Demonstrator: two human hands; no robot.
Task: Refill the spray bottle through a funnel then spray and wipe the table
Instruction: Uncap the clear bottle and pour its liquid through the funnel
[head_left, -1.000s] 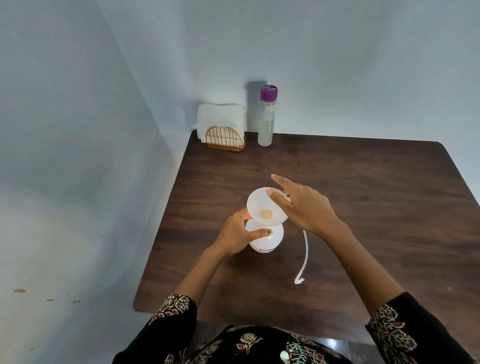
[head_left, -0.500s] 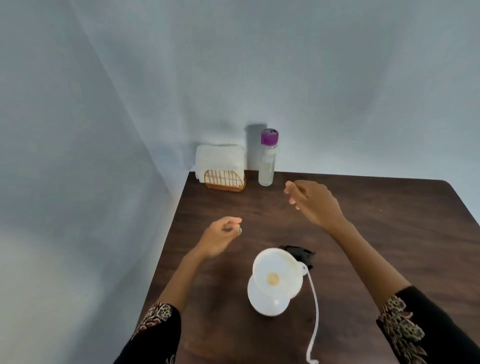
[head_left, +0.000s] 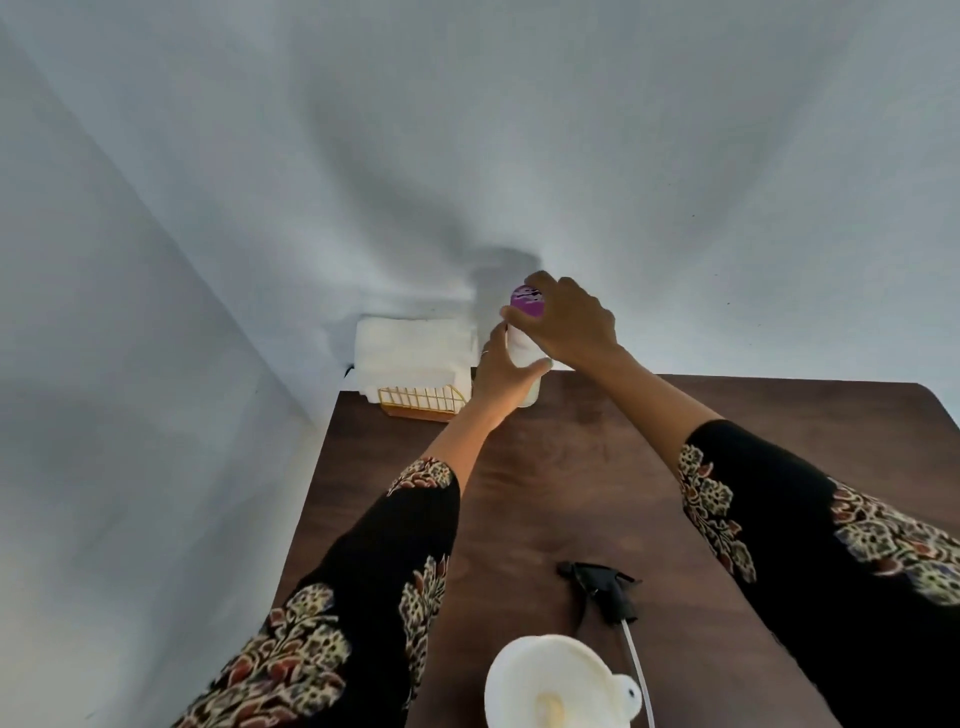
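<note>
A clear refill bottle (head_left: 523, 349) with a purple cap (head_left: 525, 301) stands at the back of the dark wooden table (head_left: 597, 467), against the wall. My left hand (head_left: 501, 376) wraps round its body. My right hand (head_left: 566, 325) grips the purple cap from above. A white funnel (head_left: 550, 686) sits in the spray bottle's neck at the bottom edge; the bottle itself is hidden beneath it. The black spray head (head_left: 605, 590) with its white tube (head_left: 639, 670) lies on the table beside the funnel.
A gold wire holder (head_left: 421, 402) with white napkins (head_left: 413, 348) stands at the back left corner, next to the refill bottle. Pale walls close the table's left and far sides.
Both hands left the funnel and reached to the back of the table, closing on the purple-capped bottle. The view tilted upward, so the funnel slid toward the bottom edge.
</note>
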